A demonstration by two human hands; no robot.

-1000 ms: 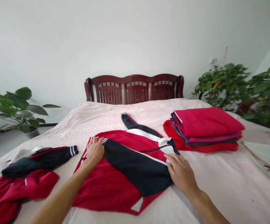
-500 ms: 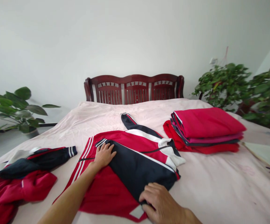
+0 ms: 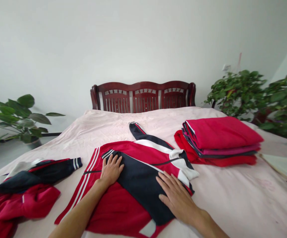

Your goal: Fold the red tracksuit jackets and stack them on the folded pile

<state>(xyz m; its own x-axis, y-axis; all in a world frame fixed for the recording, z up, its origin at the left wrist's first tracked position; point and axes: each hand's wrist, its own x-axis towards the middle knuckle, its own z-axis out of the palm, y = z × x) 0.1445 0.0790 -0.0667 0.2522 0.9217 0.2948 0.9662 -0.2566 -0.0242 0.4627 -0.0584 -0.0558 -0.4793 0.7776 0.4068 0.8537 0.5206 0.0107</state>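
Pale bedding (image 3: 235, 198): left hand (image 3: 111, 170) and right hand (image 3: 176, 197) lie splayed, palms down, on navy sleeve (image 3: 139, 180) of jacket (image 3: 116, 205), forearms (image 3: 81, 208) angled inward.

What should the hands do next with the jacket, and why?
I'd say lift the far sleeve and fold it over the jacket: it sticks out toward the headboard, while the near sleeve already lies across the front, with the left hand and right hand flat on it.
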